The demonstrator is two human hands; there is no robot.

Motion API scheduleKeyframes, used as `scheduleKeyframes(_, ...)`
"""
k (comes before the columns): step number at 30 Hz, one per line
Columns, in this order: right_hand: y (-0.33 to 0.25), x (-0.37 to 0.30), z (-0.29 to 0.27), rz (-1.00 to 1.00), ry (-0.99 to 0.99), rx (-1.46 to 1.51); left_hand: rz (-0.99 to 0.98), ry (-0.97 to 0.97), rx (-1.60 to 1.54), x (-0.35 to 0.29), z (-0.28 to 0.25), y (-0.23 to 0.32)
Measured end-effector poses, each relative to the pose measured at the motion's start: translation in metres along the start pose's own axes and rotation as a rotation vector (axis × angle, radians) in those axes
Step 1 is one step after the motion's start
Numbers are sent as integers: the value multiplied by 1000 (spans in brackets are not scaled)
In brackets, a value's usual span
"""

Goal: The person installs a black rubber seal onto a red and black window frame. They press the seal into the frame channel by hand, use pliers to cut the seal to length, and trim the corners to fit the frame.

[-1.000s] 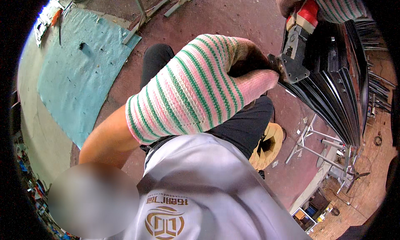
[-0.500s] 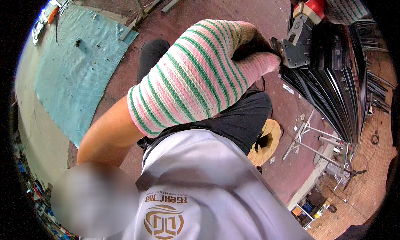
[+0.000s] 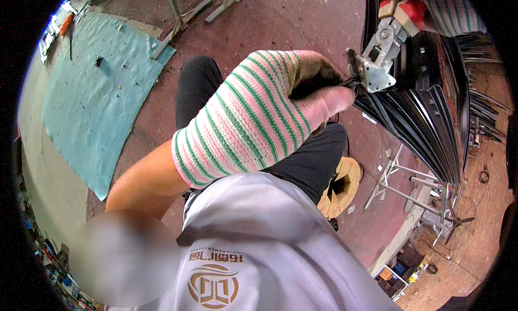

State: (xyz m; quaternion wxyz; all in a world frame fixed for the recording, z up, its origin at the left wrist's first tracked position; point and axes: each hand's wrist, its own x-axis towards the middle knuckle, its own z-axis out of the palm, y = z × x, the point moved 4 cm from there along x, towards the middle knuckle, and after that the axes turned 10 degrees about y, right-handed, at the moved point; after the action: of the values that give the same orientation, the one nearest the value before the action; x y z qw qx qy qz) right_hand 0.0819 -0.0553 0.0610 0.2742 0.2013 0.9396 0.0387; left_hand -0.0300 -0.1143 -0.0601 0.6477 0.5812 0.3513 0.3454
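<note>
My left hand (image 3: 253, 111), in a pink, white and green striped knit glove, reaches across my lap. Its thumb and fingers are pinched together on a small dark piece (image 3: 352, 83) whose kind I cannot make out. Right against those fingertips is the metal head of a pair of hand shears (image 3: 384, 38) with red and cream handles. My right hand (image 3: 450, 11), in a matching glove at the upper right, is closed round the handles. Below and behind the shears, long black strips or profiles (image 3: 426, 130) lie in a bundle.
A pale blue sheet (image 3: 91, 106) covers floor at the left. Between my knees and the bundle stands a tan roll with a hollow core (image 3: 345, 189). A metal frame stand (image 3: 402, 181) is at the right, and more dark strips (image 3: 485, 114) lie beyond on the brick-patterned floor.
My left hand has moved slightly down and stays pinched by the shears. The shears' head has turned, so its plate catches more light. My right hand remains on the handles.
</note>
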Motion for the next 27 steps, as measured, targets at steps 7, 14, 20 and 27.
scheduleKeyframes(7,9,-23,-16,152,142,18,-79,-8,57,-6,-2,-6)
scheduleKeyframes(14,22,-85,-35,435,359,107,150,98,186,-11,-5,12)
scheduleKeyframes(20,39,-169,-34,810,614,231,105,48,115,-8,-3,24)
scheduleKeyframes(27,18,-360,7,1474,1196,292,124,-18,372,10,14,46)
